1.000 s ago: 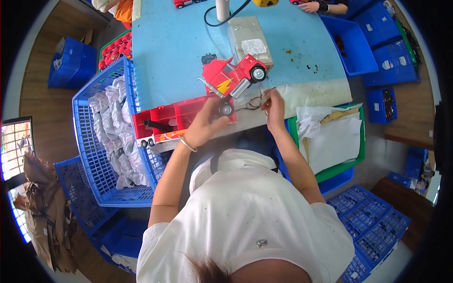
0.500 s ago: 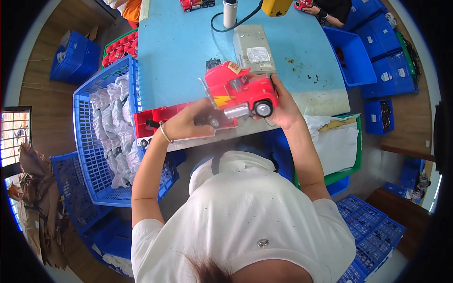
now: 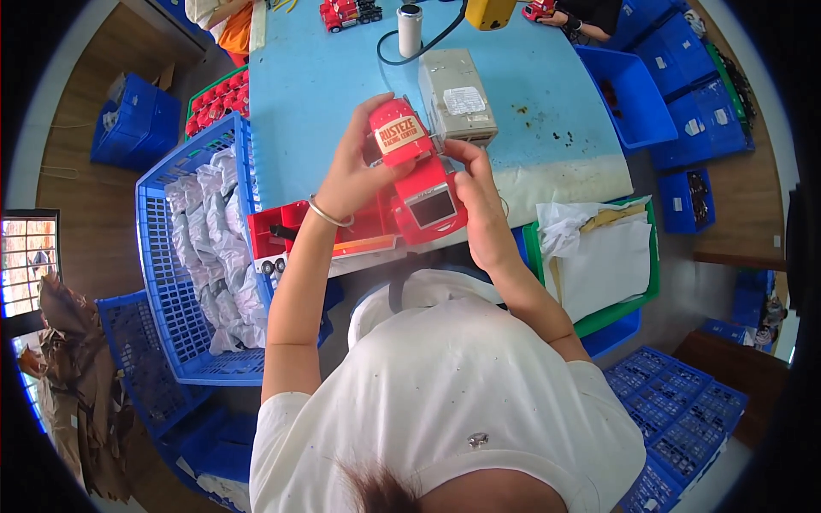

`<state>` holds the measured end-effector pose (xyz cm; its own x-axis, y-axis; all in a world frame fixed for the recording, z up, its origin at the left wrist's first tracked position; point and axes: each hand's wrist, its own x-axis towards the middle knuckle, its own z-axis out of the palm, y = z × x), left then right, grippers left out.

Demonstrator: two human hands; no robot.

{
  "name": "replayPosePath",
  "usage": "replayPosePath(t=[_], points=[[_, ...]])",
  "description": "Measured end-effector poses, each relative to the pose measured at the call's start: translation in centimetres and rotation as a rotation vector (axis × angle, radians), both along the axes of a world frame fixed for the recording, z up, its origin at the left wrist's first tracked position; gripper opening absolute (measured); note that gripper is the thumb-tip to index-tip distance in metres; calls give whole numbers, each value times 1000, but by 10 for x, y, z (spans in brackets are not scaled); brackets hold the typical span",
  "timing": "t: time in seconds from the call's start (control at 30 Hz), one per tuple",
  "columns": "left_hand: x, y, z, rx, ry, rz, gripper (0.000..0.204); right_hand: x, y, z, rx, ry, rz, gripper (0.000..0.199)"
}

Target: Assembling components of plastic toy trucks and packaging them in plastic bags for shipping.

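Now my left hand (image 3: 355,175) and right hand (image 3: 481,201) both close around the red truck (image 3: 419,184), held above the counter (image 3: 325,94) edge. Behind it sits a grey box (image 3: 456,96); a red tray (image 3: 291,227) lies beneath, a blue basket (image 3: 184,256) leftward.

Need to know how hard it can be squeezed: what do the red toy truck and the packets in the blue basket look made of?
Red toy truck, held by left hand and right hand: probably rigid moulded plastic, with a glossy sheen and crisp edges. Packets in the blue basket: seemingly thin clear plastic film, wrinkled with shiny highlights; their contents cannot be made out.
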<state>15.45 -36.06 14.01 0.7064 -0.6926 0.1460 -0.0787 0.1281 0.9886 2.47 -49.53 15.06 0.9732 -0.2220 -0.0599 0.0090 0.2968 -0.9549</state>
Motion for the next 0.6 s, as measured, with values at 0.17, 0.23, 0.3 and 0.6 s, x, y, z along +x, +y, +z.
replayPosePath(t=[0.17,0.23,0.3,0.6], points=[[-8,-3,13,66,9,28,82,1,9,-3,-64,-37,-68,40],[-9,-5,16,64,-49,32,82,-1,16,-2,-89,-67,-100,39],[-10,-6,17,56,-165,42,82,-4,22,-3,-153,-147,-135,39],[-32,24,6,-114,-307,27,87,-22,32,-14,-603,-438,-266,43]])
